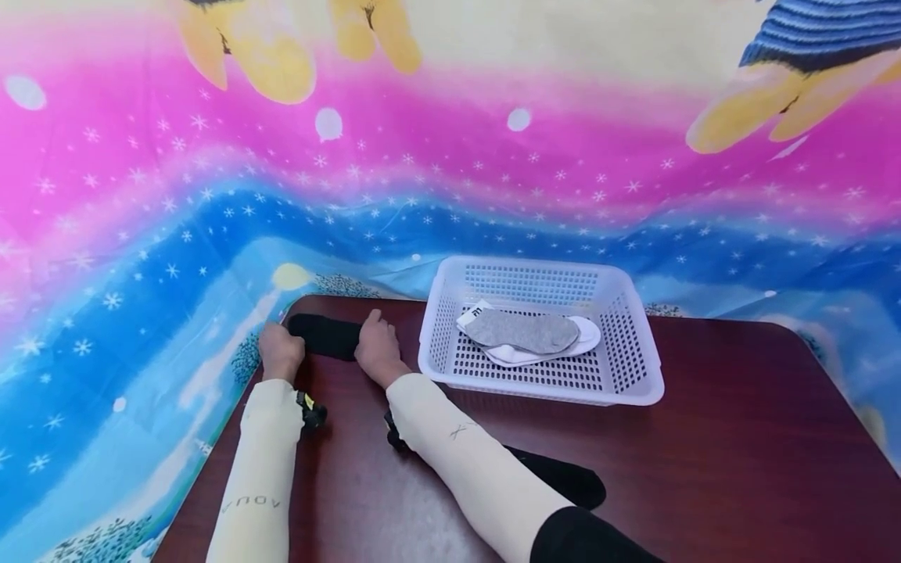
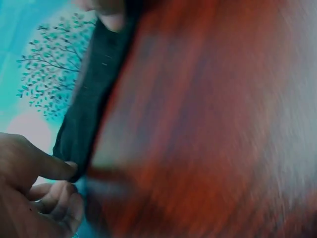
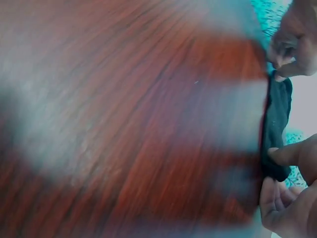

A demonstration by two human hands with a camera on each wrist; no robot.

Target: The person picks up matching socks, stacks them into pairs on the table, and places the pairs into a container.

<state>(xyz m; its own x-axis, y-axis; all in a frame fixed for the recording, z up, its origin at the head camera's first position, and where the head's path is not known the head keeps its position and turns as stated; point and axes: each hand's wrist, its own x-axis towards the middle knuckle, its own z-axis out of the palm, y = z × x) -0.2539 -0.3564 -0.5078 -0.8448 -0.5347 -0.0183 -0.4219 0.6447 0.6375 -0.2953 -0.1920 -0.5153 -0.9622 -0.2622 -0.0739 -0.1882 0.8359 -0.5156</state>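
A black sock (image 1: 329, 337) is stretched between my two hands near the far left corner of the table. My left hand (image 1: 281, 352) pinches its left end between thumb and fingers, which shows close up in the left wrist view, where the sock (image 2: 89, 99) runs up toward the other hand. With thumb and fingertips, my right hand (image 1: 380, 348) pinches the opposite end; the right wrist view shows this hand (image 3: 292, 198) at the sock's near end. A second black sock (image 1: 563, 475) lies on the table, partly hidden under my right forearm.
To the right of my right hand stands a white plastic basket (image 1: 646, 383) with grey and white socks (image 1: 524, 331) inside. The dark red wooden table (image 1: 732, 438) meets a colourful patterned cloth (image 1: 493, 172) along its back and left sides.
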